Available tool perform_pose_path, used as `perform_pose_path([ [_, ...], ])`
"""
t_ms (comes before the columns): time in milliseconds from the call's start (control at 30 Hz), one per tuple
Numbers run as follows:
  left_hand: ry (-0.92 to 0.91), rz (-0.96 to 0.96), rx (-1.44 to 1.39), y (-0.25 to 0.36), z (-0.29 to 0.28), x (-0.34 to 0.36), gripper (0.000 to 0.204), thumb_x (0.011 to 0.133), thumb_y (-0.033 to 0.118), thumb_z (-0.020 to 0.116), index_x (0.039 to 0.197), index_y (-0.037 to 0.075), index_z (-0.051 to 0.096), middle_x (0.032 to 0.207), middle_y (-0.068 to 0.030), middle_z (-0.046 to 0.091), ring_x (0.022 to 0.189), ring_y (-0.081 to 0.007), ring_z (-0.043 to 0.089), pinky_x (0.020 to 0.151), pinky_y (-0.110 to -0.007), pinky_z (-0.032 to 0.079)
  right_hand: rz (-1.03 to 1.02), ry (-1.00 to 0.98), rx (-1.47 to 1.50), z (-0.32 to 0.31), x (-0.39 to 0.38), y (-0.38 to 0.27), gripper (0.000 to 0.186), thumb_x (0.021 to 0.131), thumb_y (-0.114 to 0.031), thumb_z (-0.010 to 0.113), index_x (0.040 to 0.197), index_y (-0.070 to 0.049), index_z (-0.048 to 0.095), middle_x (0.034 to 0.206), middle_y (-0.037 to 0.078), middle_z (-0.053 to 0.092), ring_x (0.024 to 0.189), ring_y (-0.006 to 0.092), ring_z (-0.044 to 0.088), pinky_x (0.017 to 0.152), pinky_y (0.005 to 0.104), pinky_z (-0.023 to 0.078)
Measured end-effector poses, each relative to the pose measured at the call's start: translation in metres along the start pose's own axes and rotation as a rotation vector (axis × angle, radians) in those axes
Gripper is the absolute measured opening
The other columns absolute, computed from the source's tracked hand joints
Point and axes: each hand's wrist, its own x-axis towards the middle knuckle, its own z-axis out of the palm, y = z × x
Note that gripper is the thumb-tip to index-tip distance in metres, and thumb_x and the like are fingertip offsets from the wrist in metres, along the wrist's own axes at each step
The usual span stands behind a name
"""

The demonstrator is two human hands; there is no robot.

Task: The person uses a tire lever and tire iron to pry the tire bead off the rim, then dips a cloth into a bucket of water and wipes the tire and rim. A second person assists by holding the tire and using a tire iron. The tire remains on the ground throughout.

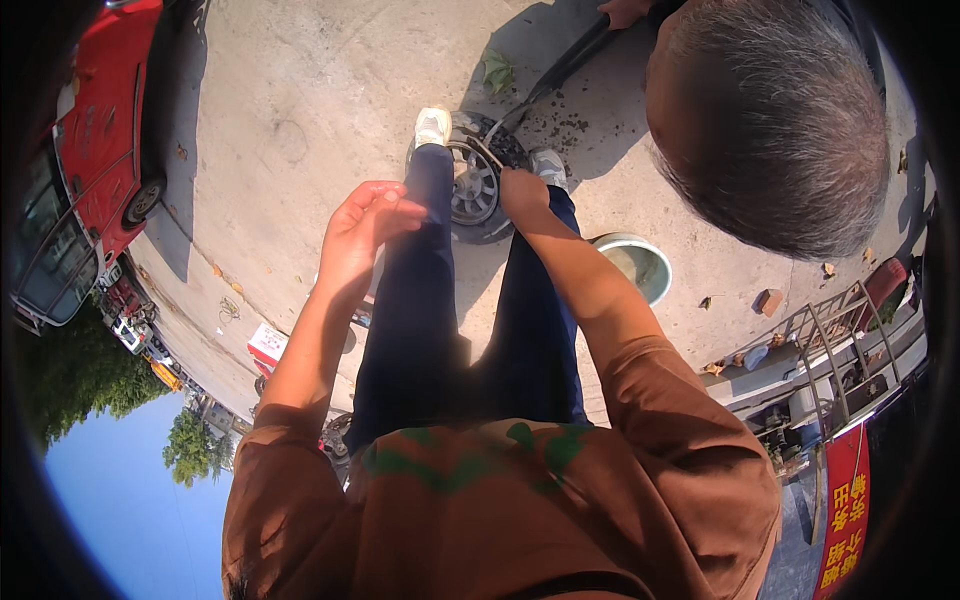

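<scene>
A car wheel [474, 188] with a silver spoked rim and black tyre lies flat on the concrete between my feet. My right hand [524, 192] is closed around the end of a metal tyre lever [487, 153], which reaches over the wheel's upper edge. In the air above my left knee, my left hand [370, 222] has bent fingers, slightly blurred and apart, with nothing visible in them. My light shoes [433, 126] are at the wheel's far side. From the upper right, another person's hand [625, 10] is at a long dark bar [575, 66] reaching toward the tyre.
The other person's head [775, 125] leans in at the right. A light bucket [640, 268] of cloudy liquid stands right of my leg. A red vehicle [105, 130] is at the left, a white-and-red box [267, 345] nearer. A metal rack [845, 355] and brick [769, 302] are at the right.
</scene>
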Motion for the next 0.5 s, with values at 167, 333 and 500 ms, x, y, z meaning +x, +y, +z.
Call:
perform_pose_path([
  [167, 0.035, 0.005, 0.003, 0.003, -0.017, 0.000, 0.017, 0.096, 0.018, 0.056, 0.104, 0.003, 0.061, 0.088, -0.0117, 0.068, 0.086, -0.0197, 0.066, 0.083, -0.032, 0.051, -0.038, 0.024, 0.053, 0.011, 0.004, -0.009, 0.015, 0.084, -0.009, 0.056, 0.095, -0.003, 0.064, 0.088, 0.019, 0.070, 0.082, 0.0353, 0.070, 0.069, 0.0431, 0.058],
  [333, -0.011, 0.001, -0.052, -0.011, -0.039, -0.008, 0.019, 0.097, 0.018, 0.055, 0.106, 0.002, 0.060, 0.091, -0.0130, 0.068, 0.089, -0.0185, 0.065, 0.083, -0.030, 0.051, 0.029, 0.111, 0.018, 0.023, 0.004, -0.019, 0.014, 0.083, -0.009, 0.057, 0.091, -0.003, 0.066, 0.089, 0.021, 0.070, 0.083, 0.0338, 0.071, 0.069, 0.0411, 0.058],
  [500, 0.069, -0.056, -0.068, -0.036, -0.052, -0.032, 0.019, 0.098, 0.016, 0.053, 0.108, 0.001, 0.059, 0.091, -0.0132, 0.068, 0.088, -0.0192, 0.065, 0.084, -0.031, 0.052, 0.035, -0.001, 0.045, 0.009, 0.017, -0.034, 0.016, 0.083, -0.009, 0.058, 0.092, -0.003, 0.070, 0.095, 0.019, 0.070, 0.090, 0.0328, 0.070, 0.075, 0.0406, 0.057],
])
